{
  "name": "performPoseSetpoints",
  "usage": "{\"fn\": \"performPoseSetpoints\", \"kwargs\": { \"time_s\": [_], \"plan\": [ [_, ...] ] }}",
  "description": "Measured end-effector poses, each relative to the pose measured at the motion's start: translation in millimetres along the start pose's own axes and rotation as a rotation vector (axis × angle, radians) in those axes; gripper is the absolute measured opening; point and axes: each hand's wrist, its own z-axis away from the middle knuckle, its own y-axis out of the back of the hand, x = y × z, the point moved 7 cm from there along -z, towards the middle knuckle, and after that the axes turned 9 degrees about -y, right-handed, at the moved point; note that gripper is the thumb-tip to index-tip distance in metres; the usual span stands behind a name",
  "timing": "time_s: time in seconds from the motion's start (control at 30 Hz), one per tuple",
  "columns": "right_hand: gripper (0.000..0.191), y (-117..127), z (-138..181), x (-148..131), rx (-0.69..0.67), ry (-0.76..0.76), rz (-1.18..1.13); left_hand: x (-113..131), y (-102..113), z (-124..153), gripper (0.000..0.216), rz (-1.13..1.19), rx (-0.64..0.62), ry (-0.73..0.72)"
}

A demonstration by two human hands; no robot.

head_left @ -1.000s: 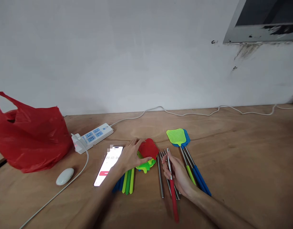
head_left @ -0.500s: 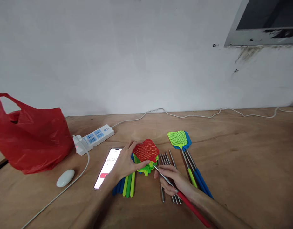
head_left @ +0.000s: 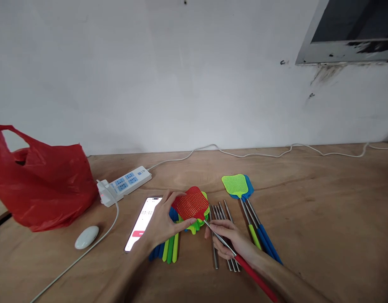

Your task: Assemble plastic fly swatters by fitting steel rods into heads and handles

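My left hand (head_left: 164, 221) pinches a red fly-swatter head (head_left: 190, 203) just above a pile of green and yellow swatter heads (head_left: 197, 225). My right hand (head_left: 227, 240) grips a metal rod with a red handle (head_left: 241, 263), its tip meeting the neck of the red head. Several bare metal rods (head_left: 221, 212) lie on the table under my right hand. Green and blue handles (head_left: 168, 249) lie below my left hand.
Assembled green and blue swatters (head_left: 238, 186) lie to the right. A lit phone (head_left: 142, 222), a white mouse (head_left: 86, 237), a power strip (head_left: 124, 184) with its cable and a red plastic bag (head_left: 39, 179) occupy the left of the wooden table (head_left: 323, 219).
My right hand lifted the red-handled rod from the rod pile and swung its tip left to the red head. My left hand raised the red head off the pile.
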Motion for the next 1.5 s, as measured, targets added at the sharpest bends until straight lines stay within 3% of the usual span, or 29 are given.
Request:
{"fn": "performPoseSetpoints", "kwargs": {
  "time_s": [0.27, 0.43, 0.6, 0.9, 1.07, 1.17, 1.3, 1.5],
  "plan": [
    [0.039, 0.6, -1.3, -1.7, 0.042, -0.005, 0.062, 3.8, 7.6, 10.4, 0.062, 0.06, 0.074, 0.042],
    [0.042, 3.1, -0.2, -2.0, 0.088, 0.011, 0.094, -13.2, 5.8, 15.3, 0.053, 0.395, 0.197, 0.181],
    [0.043, 3.7, -0.1, -2.5, 0.1, 0.028, 0.119, -18.6, -2.3, 13.2, 0.051, 0.569, 0.178, 0.244],
    [0.043, -2.8, 2.2, -9.7, 0.068, 0.033, 0.105, -10.9, -15.0, 18.2, 0.053, 0.505, 0.099, 0.26],
    [0.046, -0.8, -0.4, -9.8, 0.094, 0.035, 0.072, -8.2, -9.7, 10.9, 0.051, 0.487, 0.079, 0.222],
    [0.046, 6.3, -2.4, -11.1, 0.145, 0.045, 0.046, -10.1, 0.5, 4.0, 0.049, 0.438, 0.082, 0.176],
    [0.047, 20.6, -1.1, -18.7, 0.262, 0.098, 0.005, -20.9, 15.2, 2.6, 0.044, 0.284, 0.189, 0.187],
    [0.047, 25.8, 9.9, -28.9, 0.44, 0.17, -0.001, -11.2, -7.0, 7.8, 0.029, 0.162, 0.112, 0.081]
  ]
}}
